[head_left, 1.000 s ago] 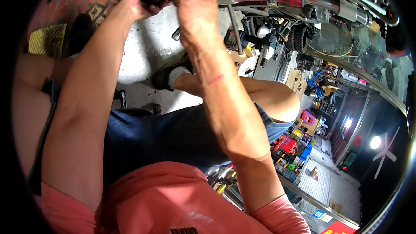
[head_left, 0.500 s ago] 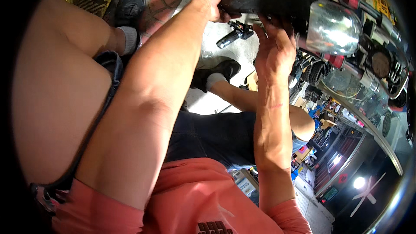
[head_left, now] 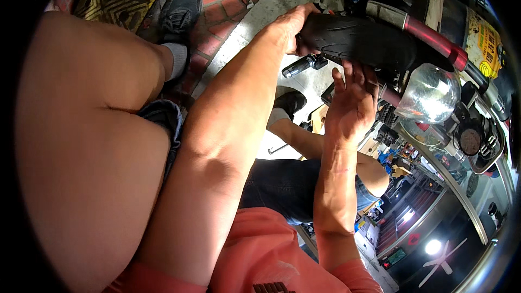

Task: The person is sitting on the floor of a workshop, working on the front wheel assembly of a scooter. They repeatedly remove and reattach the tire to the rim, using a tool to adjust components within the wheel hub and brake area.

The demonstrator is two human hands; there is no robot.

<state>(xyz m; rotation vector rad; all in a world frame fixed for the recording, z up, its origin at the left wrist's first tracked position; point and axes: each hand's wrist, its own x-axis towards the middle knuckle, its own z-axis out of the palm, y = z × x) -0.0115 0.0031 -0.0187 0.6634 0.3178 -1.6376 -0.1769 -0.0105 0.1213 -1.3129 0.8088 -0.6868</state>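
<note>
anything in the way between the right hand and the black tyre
Nothing visible: the right hand has its fingertips at the lower edge of the black tyre. The dark grip sits to their left and the shiny dome to their right, neither between.

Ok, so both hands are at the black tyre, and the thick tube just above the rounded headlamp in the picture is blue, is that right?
Not quite: the thick tube just above the rounded headlamp is red, not blue, as the head view shows. The left hand and right hand are indeed both at the black tyre.
</note>
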